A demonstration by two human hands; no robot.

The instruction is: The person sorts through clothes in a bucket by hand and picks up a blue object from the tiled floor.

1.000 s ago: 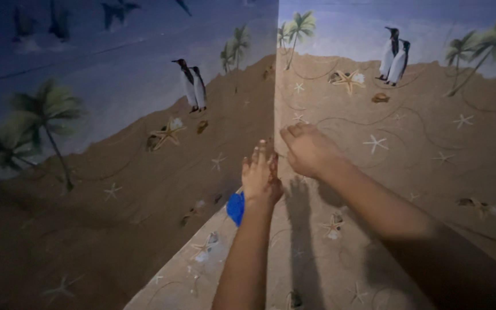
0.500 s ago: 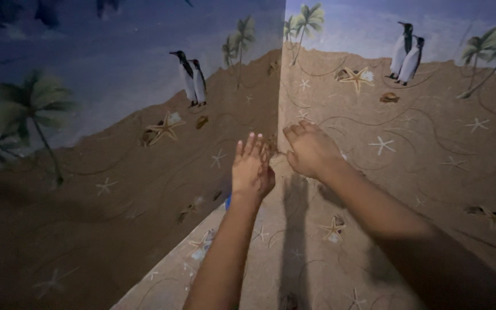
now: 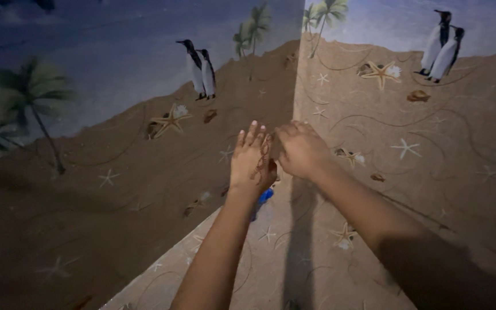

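Head view shows us facing a wall corner papered with a beach print (image 3: 144,172) of penguins, palms and starfish. Our left hand (image 3: 252,158) lies open, fingers spread flat toward twelve o'clock, seemingly pressing the sheet against the wall. A blue object (image 3: 264,198) peeks out at its six o'clock; what it is we cannot tell. At three o'clock, touching it, our right hand (image 3: 300,149) is curled closed, apparently pinching the paper's edge at the corner seam (image 3: 297,86).

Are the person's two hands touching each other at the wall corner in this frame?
Cannot tell. In the head view the left hand and right hand overlap at the fingertips with no gap visible between them, but the dim light hides whether they actually meet.
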